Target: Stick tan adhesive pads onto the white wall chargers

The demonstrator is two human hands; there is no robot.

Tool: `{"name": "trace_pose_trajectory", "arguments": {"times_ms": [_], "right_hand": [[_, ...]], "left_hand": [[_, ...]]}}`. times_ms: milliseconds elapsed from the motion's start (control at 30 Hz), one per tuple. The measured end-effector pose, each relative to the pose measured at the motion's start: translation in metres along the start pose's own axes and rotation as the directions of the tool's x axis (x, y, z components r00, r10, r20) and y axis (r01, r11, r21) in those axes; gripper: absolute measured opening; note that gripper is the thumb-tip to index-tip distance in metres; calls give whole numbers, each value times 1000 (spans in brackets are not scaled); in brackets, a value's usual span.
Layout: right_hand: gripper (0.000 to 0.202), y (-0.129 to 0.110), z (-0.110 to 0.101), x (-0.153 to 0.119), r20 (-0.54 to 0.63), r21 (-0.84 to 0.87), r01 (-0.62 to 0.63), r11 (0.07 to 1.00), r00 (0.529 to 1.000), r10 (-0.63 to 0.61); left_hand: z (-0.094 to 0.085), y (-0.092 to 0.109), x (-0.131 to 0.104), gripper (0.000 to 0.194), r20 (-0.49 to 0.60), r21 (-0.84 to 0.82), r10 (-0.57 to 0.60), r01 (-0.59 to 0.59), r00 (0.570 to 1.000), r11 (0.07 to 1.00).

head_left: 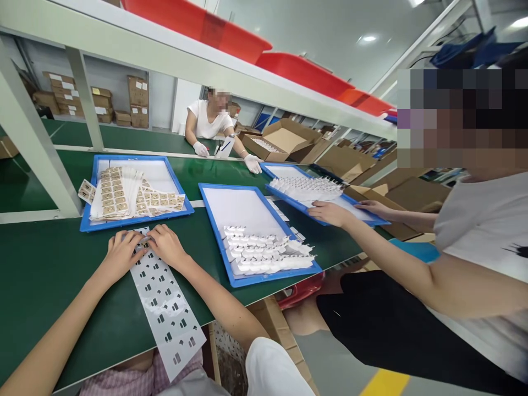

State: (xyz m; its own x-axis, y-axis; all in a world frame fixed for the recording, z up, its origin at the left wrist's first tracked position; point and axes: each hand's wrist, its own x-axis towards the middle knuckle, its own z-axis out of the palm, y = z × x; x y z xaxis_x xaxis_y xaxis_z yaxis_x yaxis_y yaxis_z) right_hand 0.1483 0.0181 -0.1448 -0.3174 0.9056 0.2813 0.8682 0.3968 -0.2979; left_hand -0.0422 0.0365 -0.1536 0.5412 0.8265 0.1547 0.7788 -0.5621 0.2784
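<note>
My left hand (122, 253) and my right hand (168, 246) meet over the top end of a long white sheet (167, 308) printed with rows of small dark marks. Between my fingertips is a small whitish piece (144, 240), pinched from both sides and mostly covered. The sheet lies on the green table, and its lower end hangs over the edge above my lap. Just beyond my hands, a blue-rimmed tray (138, 221) holds a fanned pile of cards with tan squares (113, 192).
To the right, another blue-rimmed tray (223, 206) carries rows of white parts (268, 254). A co-worker at right touches a third tray (363, 216) with similar parts. Across the table, a gloved person sits near open cardboard boxes (284, 137). Red bins (305, 71) line the overhead shelf.
</note>
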Motion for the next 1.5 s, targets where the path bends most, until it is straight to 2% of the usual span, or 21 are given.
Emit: {"name": "trace_pose_trajectory", "arguments": {"times_ms": [367,633,800,900,1167,1500], "right_hand": [[24,-5,-1,1,41,-97,61,993,998,-57],[14,-7,1,2,46,-78,83,994,996,-79],[10,-3,6,4,36,-3,62,998,997,-62],[15,4,10,5,13,78,34,996,999,-35],[21,21,15,5,-17,277,-1,961,1000,6],[19,28,5,-6,-13,328,6,945,1000,-1]], "left_hand": [[1,0,1,46,21,-44,-19,20,1000,999],[1,1,-1,46,14,-52,-20,21,1000,998],[0,2,-1,43,10,-60,5,-4,1000,998],[0,3,-1,45,16,-63,11,-10,1000,998],[-5,7,-2,49,54,-60,-31,34,998,998],[-5,10,-7,46,45,-24,-25,27,999,999]]}}
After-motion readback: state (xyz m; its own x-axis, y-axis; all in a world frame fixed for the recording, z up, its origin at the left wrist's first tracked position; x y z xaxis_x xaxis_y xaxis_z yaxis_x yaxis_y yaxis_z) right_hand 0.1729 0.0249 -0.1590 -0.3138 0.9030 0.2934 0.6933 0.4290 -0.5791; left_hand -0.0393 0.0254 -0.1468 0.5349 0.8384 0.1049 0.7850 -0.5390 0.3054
